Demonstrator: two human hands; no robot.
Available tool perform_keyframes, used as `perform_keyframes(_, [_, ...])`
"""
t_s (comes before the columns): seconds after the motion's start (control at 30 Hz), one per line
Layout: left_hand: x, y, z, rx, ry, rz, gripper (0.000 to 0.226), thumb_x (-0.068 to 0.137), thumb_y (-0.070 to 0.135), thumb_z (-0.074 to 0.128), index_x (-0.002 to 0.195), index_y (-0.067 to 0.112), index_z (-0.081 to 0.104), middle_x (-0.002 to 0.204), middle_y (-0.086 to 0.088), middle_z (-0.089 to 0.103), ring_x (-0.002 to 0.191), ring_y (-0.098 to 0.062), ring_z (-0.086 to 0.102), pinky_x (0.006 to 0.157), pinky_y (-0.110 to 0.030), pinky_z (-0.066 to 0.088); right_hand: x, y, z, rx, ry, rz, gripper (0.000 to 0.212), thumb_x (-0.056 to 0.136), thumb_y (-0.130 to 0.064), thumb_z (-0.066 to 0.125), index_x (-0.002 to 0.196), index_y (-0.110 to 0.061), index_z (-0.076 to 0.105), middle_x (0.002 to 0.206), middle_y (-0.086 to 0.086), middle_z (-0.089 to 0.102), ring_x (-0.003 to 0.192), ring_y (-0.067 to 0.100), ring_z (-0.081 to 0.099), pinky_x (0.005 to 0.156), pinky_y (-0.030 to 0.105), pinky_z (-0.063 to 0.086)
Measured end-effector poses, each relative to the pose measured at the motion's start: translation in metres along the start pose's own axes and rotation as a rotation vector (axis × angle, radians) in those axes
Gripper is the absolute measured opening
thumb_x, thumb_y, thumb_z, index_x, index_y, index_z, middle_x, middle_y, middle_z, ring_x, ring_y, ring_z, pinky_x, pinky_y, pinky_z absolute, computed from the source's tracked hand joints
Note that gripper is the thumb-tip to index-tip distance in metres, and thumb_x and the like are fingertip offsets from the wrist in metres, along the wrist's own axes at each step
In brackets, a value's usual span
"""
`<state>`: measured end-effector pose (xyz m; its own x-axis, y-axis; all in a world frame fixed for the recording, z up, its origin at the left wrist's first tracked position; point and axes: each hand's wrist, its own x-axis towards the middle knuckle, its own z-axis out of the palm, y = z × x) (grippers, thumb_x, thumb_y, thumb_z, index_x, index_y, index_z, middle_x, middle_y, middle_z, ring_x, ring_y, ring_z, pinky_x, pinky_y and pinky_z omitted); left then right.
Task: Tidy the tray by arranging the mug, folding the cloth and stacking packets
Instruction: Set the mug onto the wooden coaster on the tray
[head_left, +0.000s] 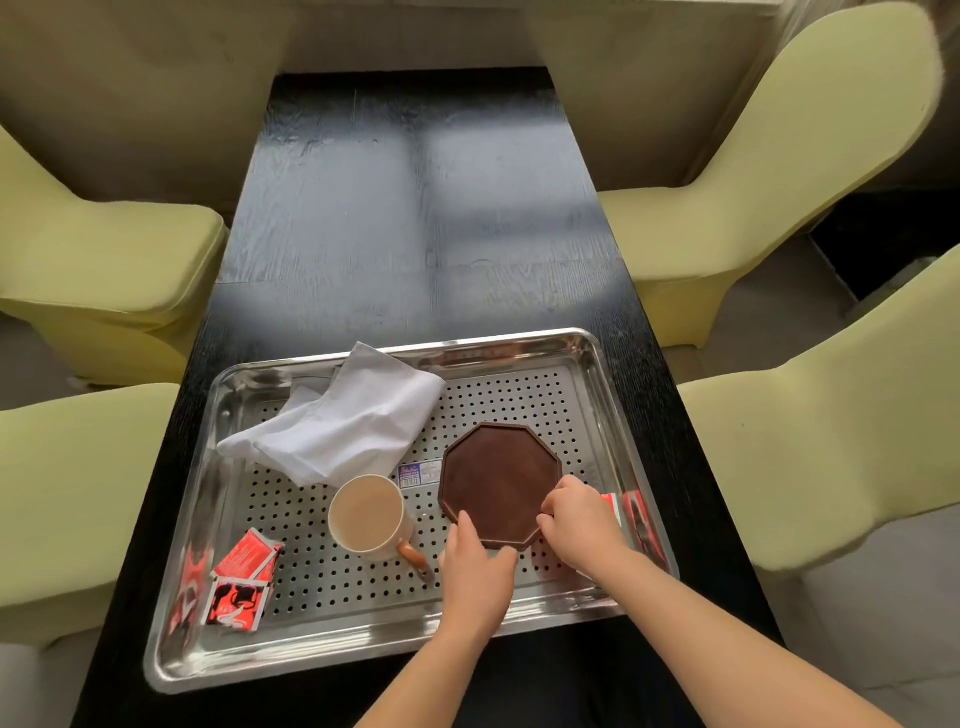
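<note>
The tray (311, 649) lies at the near end of the dark surface (415, 208). I see my left grip (475, 569) and right grip (576, 522) both pinching the edge of the brown octagonal coaster (498, 478) inside it. The mug (369, 514) stands just left, with the crumpled cloth (353, 421) behind it. The red packets (239, 587) lie in the near-left corner.
</note>
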<state>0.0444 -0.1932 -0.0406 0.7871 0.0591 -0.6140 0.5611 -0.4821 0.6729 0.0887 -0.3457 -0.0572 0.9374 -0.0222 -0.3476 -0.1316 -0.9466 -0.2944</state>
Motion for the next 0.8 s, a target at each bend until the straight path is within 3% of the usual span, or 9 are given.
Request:
perform_keyframes(0.4, [0.030, 0.044, -0.003, -0.170, 0.002, -0.033, 0.085, 0.088, 0.019, 0.057, 0.160, 0.014, 0.012, 0.165, -0.006, 0.022, 0.148, -0.023, 0.027, 0.118, -0.048, 0.032, 0.031, 0.005, -0.021, 0.031, 0.028, 0.080, 0.026, 0.096, -0.031, 0.058, 0.111, -0.017, 0.075, 0.118, 0.003, 0.065, 0.112, 0.023, 0.061, 0.095, 0.033, 0.049])
perform_keyframes(0.5, [0.035, 0.053, -0.004, -0.161, -0.003, -0.029, 0.085, 0.087, 0.018, 0.056, 0.159, 0.015, 0.013, 0.162, -0.006, 0.027, 0.136, -0.019, 0.039, 0.112, -0.042, 0.038, 0.037, 0.007, -0.024, 0.053, 0.045, 0.101, 0.026, 0.096, -0.030, 0.059, 0.112, -0.017, 0.075, 0.119, 0.003, 0.065, 0.113, 0.023, 0.062, 0.095, 0.034, 0.049])
perform_keyframes(0.7, [0.050, 0.067, -0.002, -0.172, -0.027, -0.020, 0.081, 0.082, 0.018, 0.057, 0.156, 0.014, 0.025, 0.156, -0.012, 0.039, 0.135, -0.030, 0.045, 0.110, -0.051, 0.041, 0.048, 0.013, -0.028, 0.085, 0.076, 0.129, 0.027, 0.096, -0.028, 0.057, 0.113, -0.017, 0.075, 0.119, 0.003, 0.065, 0.112, 0.022, 0.061, 0.095, 0.034, 0.050])
perform_keyframes(0.8, [0.058, 0.071, -0.004, -0.205, -0.035, -0.019, 0.080, 0.082, 0.014, 0.058, 0.156, 0.013, 0.026, 0.154, -0.009, 0.042, 0.124, -0.023, 0.053, 0.107, -0.046, 0.044, 0.051, 0.016, -0.029, 0.105, 0.095, 0.136, 0.027, 0.096, -0.027, 0.057, 0.113, -0.017, 0.075, 0.119, 0.003, 0.065, 0.113, 0.022, 0.060, 0.095, 0.032, 0.048])
